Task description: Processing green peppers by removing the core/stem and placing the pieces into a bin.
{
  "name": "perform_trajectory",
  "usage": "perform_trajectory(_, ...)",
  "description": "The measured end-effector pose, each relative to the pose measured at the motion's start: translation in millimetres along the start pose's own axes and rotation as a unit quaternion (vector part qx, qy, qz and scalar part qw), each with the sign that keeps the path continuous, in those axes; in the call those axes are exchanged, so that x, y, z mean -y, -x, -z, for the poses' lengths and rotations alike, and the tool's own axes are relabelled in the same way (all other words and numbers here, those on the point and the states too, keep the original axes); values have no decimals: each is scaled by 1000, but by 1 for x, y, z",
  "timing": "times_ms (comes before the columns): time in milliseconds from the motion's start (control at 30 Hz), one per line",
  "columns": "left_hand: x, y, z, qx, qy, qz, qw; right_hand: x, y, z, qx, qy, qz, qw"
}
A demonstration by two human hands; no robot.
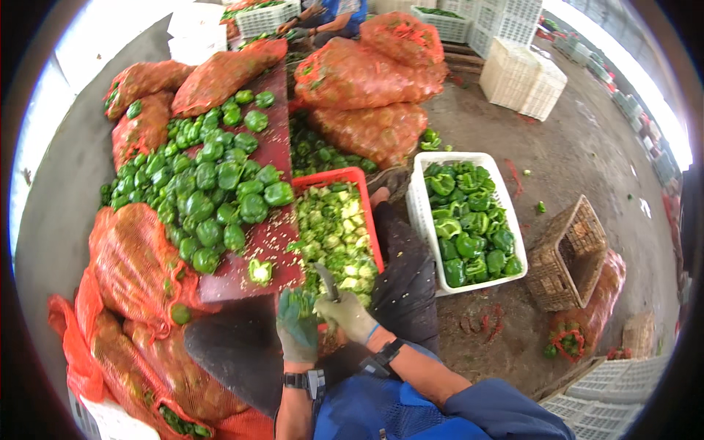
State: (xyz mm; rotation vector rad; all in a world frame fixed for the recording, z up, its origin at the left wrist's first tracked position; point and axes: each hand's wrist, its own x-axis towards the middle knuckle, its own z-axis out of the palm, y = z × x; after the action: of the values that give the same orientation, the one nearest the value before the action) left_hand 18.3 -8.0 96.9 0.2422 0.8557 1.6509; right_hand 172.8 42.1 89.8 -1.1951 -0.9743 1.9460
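Note:
My right hand (350,317), in a pale work glove, is closed around a knife (328,282) whose blade points up and away. Beside it on the left, my gloved left hand (297,326) looks blurred, with green over the fingers; whether that is a pepper or the glove is unclear. Both hands are above my lap, at the near end of a red crate (359,176) filled with pale green pepper cores and scraps. A cut green pepper (259,272) lies on the dark red board (253,297), near a big heap of whole green peppers (205,176).
A white crate (480,290) of cored green peppers stands to my right. Beyond it are a tipped wicker basket (568,257) and a filled sack (594,308). Orange mesh sacks (367,73) are piled ahead and at left (139,249). Another person (330,18) sits at the far end.

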Motion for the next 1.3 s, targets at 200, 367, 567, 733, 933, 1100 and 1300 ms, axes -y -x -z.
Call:
perform_trajectory(200, -45, -8, -54, -34, -273, -195, 941, 20, 11, 31, -44, 71, -94, 992)
perform_trajectory(367, -38, -56, -39, 58, -700, -412, 580, -5, -4, 36, -29, 13, -49, 998)
perform_trajectory(567, -19, -81, -19, 50, -636, -280, 717, -17, -4, 40, -8, 0, -73, 997)
perform_trajectory(733, -32, -94, -3, 110, -776, -249, 569, 14, 8, 31, 20, 6, -74, 997)
perform_trajectory(933, -14, -96, -41, -43, -418, -85, 903, 7, 2, 37, -43, -2, -40, 998)
perform_trajectory(1100, 4, -94, -130, 99, -513, -11, 852, 15, 3, 42, 9, -3, -110, 994)
perform_trajectory(1300, 68, -104, -250, 280, -229, 34, 932, -85, -26, 48, 45, -56, 64, 995)
